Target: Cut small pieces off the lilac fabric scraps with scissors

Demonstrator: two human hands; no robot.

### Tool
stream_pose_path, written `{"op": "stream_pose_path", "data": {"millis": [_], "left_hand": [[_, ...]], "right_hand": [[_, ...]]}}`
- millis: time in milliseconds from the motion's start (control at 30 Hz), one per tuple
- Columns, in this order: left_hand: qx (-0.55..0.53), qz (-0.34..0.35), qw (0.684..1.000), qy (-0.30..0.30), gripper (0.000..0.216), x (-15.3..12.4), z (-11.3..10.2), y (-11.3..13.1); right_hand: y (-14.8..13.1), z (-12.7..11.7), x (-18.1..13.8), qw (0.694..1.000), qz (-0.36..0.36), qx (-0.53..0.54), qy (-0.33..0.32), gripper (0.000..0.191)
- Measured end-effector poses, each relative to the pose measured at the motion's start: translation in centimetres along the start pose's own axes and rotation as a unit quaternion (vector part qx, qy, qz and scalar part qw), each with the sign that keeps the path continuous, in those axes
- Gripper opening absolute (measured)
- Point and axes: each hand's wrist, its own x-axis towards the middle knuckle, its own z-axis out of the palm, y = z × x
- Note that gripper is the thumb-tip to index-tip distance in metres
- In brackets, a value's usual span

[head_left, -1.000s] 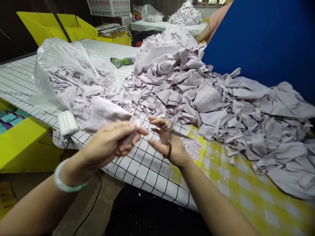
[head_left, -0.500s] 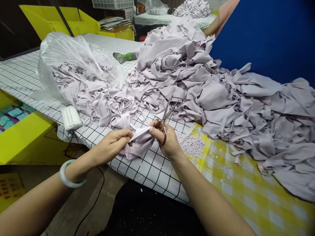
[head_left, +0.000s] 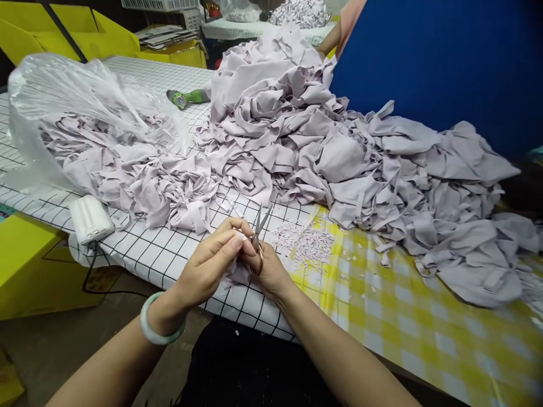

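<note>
While the left hand point(head_left: 210, 261) closely pinches a cloth piece point(head_left: 235, 275) at the desk's point(head_left: 148, 251) near edge, apparently positioning it, the right hand point(head_left: 270, 272) curls around scissors point(head_left: 257, 233), the next move calling for careful blade alignment.

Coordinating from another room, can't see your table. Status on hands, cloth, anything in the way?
Left hand pinching pale cloth, mostly hidden. Right hand holding scissors, blades apart. Nearest clutter: cloth heap beyond, snippets to the right.

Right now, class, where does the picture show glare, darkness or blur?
Head view: glare streaks the plastic bag; head view: the blue panel darkens toward the upper right, and the yellow checked cloth blurs lower right.
</note>
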Motion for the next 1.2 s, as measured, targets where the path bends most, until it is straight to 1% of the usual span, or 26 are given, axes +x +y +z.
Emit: {"op": "stream_pose_path", "data": {"millis": [67,133,233,300,333,400,467,500,567,667,733,833,1000,1100,1200], "left_hand": [[-0.073,-0.042,0.996,0.009,0.032,0.2,0.6,-0.5],[-0.099,-0.058,0.993,0.013,0.033,0.4,1.0,-0.7],[-0.072,-0.071,0.994,0.029,0.036,0.6,1.5,-1.0],[-0.037,-0.078,0.995,0.050,0.039,0.7,1.7,-1.4],[-0.019,-0.076,0.995,0.055,0.039,0.7,1.9,-1.7],[0.008,-0.069,0.997,0.043,0.040,0.7,2.2,-2.3],[0.010,-0.066,0.997,0.022,0.039,0.7,2.6,-2.9],[0.001,-0.068,0.998,0.013,0.038,0.7,2.9,-3.2],[-0.032,-0.079,0.996,-0.001,0.038,0.8,3.5,-3.7],[-0.087,-0.104,0.991,-0.025,0.039,0.9,4.2,-4.1],[-0.109,-0.127,0.985,-0.037,0.040,1.0,4.6,-4.2],[-0.123,-0.152,0.980,-0.046,0.039,1.1,4.9,-4.1],[-0.112,-0.136,0.982,-0.063,0.039,1.3,5.1,-4.1],[-0.087,-0.134,0.984,-0.075,0.036,1.4,5.1,-4.4],[-0.067,-0.134,0.985,-0.086,0.034,1.4,5.1,-4.6]], "right_hand": [[0.2,-0.5,-0.4,1.000,0.005,0.001,0.013,0.046],[0.2,-0.8,-0.6,1.000,0.003,-0.013,0.014,0.047],[-0.1,-1.4,-1.2,0.997,-0.004,-0.073,-0.014,0.045],[-1.0,-2.3,-2.1,0.985,-0.036,-0.168,-0.007,0.039],[-1.7,-3.0,-2.8,0.971,-0.060,-0.233,0.010,0.035],[-3.0,-4.3,-4.3,0.921,-0.111,-0.369,0.050,0.033],[-4.2,-5.6,-5.7,0.868,-0.136,-0.474,0.063,0.037],[-4.5,-6.1,-6.3,0.849,-0.140,-0.506,0.059,0.039],[-4.7,-6.7,-7.2,0.824,-0.143,-0.545,0.051,0.044],[-4.4,-7.2,-7.8,0.805,-0.150,-0.572,0.058,0.049],[-4.2,-7.3,-7.8,0.795,-0.153,-0.584,0.063,0.052],[-4.2,-7.4,-7.8,0.791,-0.150,-0.590,0.062,0.055],[-4.1,-7.7,-8.0,0.791,-0.142,-0.590,0.078,0.055],[-4.1,-7.8,-8.2,0.793,-0.138,-0.589,0.074,0.055],[-4.2,-7.7,-8.3,0.795,-0.151,-0.583,0.069,0.054]]}}
